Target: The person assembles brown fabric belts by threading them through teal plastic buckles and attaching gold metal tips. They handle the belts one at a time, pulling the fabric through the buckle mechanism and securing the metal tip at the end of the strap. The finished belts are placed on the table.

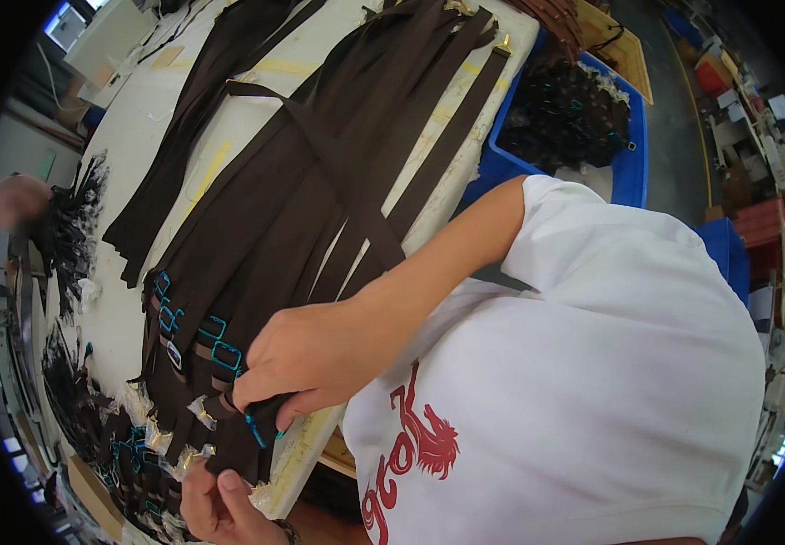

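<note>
Head view shows your right hand (306, 363) pinching the end of a dark brown strap (256, 427), which lies under your fingertips on the white table (138, 127). Your left hand (220, 504), just below, grips the neighbouring strap ends (188, 459).

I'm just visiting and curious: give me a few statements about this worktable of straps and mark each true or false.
1. The long dark brown straps lie spread on a white table. True.
2. The right hand hangs in the air, touching nothing. False: it presses on the strap ends.
3. The rectangular buckles are teal. True.
4. The plastic bin beyond the table is red. False: it is blue.
5. The left hand rests at the table's near edge. True.
</note>
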{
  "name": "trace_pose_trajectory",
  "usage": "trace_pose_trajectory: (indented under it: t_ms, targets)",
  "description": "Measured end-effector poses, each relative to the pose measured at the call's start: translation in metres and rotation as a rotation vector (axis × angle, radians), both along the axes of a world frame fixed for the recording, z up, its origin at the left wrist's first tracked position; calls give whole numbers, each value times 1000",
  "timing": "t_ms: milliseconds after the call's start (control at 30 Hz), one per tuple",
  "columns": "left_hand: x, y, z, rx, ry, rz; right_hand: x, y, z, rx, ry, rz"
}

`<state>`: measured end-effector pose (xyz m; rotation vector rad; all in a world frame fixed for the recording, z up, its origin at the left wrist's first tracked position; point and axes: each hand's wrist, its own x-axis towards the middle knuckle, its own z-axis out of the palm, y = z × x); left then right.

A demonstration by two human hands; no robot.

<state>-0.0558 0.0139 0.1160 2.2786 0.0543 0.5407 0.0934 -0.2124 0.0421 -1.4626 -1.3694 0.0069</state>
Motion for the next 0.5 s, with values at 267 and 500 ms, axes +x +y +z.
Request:
trace_pose_trajectory:
  t_ms: [267, 500]
  targets:
    - [59, -25, 84, 156, -923, -175, 56, 42, 113, 553, -588, -10]
    - [47, 1, 52, -629, -738, -242, 47, 38, 70, 357, -663, -224]
